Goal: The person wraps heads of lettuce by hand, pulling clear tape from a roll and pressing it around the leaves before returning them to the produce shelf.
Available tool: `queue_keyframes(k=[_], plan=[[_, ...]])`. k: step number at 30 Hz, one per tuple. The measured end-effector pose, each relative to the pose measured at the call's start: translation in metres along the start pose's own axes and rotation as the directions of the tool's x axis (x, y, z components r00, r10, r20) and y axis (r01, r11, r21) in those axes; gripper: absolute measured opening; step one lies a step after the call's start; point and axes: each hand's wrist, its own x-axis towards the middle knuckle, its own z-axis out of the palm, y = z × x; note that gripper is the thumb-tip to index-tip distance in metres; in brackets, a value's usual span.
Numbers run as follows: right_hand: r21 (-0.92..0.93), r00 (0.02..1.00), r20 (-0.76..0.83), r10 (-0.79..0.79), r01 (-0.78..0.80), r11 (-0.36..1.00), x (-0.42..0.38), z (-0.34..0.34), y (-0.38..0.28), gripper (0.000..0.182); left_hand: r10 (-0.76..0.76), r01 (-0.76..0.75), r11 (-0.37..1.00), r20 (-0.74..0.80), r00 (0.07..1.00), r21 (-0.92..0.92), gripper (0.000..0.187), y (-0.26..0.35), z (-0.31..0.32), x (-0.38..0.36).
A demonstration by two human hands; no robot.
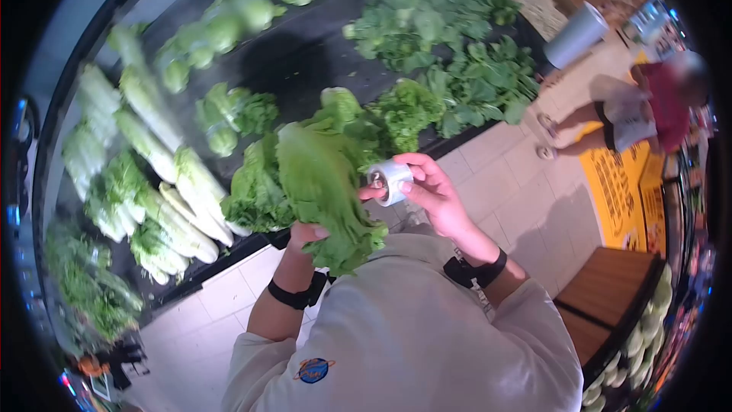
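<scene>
My left hand (306, 235) is closed around the lower part of a large green leafy lettuce (313, 160), held up in front of my chest. Its leaves hide most of those fingers. Just to the right, my right hand (440, 197) grips a roll of clear tape (396, 182), thumb and fingers around its outside. A fingertip shows at the roll's left side, close to the lettuce leaves. Behind the held lettuce, more leafy lettuce (259, 183) lies at the front edge of the dark display shelf (282, 69).
Long pale cabbages (149, 137) lie on the shelf at left, round green heads (236, 19) along the back, and leafy greens (488, 76) at right. A plastic bag roll (576, 35) stands at the shelf's corner. A person (648, 107) is on the tiled floor (526, 175) at right, near a wooden stand (606, 297).
</scene>
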Motion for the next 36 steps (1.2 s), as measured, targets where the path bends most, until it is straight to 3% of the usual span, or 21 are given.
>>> queue_keyframes(k=[3,11,16,19,21,22,23,24,26,28,29,31,33,36], plan=[[-0.048,0.999,0.004,0.047,-0.047,0.998,0.013,0.01,0.006,0.033,0.057,-0.032,0.99,-0.177,0.983,0.138,0.078,0.005,0.015,-0.005],[-0.244,0.995,0.044,0.095,-0.081,0.966,0.035,0.027,0.033,0.012,0.04,0.003,0.98,-0.211,0.977,0.198,0.082,0.013,0.005,-0.032],[-0.234,0.988,0.048,0.15,-0.134,0.963,0.039,0.036,0.043,0.006,0.092,-0.046,0.972,-0.195,0.976,0.231,0.077,0.009,-0.009,-0.045],[-0.272,0.985,0.083,0.153,-0.125,0.954,0.044,0.033,0.066,0.006,0.151,0.084,0.816,-0.35,0.924,0.572,0.073,0.008,-0.019,-0.06],[-0.371,0.992,0.089,0.087,-0.048,0.927,0.046,0.037,0.073,0.008,0.315,-0.006,0.698,-0.299,0.901,0.716,0.07,0.005,-0.021,-0.058],[-0.347,0.985,0.086,0.149,-0.111,0.931,0.05,0.032,0.08,0.009,0.326,0.008,0.707,-0.337,0.883,0.707,0.072,-0.001,-0.026,-0.06],[-0.489,0.986,0.125,0.114,-0.039,0.872,0.054,0.024,0.089,0.008,0.319,0.001,0.783,-0.403,0.857,0.622,0.074,0.0,-0.022,-0.061],[-0.324,0.963,0.083,0.257,-0.217,0.921,0.053,0.038,0.08,0.007,0.288,0.029,0.82,-0.456,0.842,0.572,0.074,0.006,-0.018,-0.064],[-0.369,0.936,0.058,0.347,-0.303,0.879,0.06,0.047,0.072,0.008,0.296,-0.03,0.884,-0.51,0.808,0.467,0.073,0.008,-0.018,-0.07],[-0.481,0.959,0.099,0.266,-0.188,0.856,0.07,0.04,0.08,0.008,0.313,-0.02,0.874,-0.532,0.787,0.485,0.074,0.015,-0.016,-0.08],[-0.492,0.936,0.054,0.349,-0.28,0.825,0.075,0.042,0.072,0.008,0.284,0.007,0.88,-0.536,0.795,0.475,0.075,0.018,-0.016,-0.083],[-0.534,0.969,0.118,0.216,-0.122,0.837,0.095,0.019,0.086,0.011,0.339,-0.071,0.883,-0.524,0.781,0.465,0.077,0.019,-0.017,-0.091],[-0.491,0.951,0.049,0.305,-0.243,0.837,0.104,0.012,0.084,0.015,0.329,-0.08,0.886,-0.498,0.803,0.457,0.078,0.022,-0.012,-0.096],[-0.345,0.924,-0.142,0.355,-0.382,0.857,0.096,0.066,0.064,0.019,0.404,-0.181,0.875,-0.472,0.784,0.448,0.08,0.02,-0.005,-0.098]])
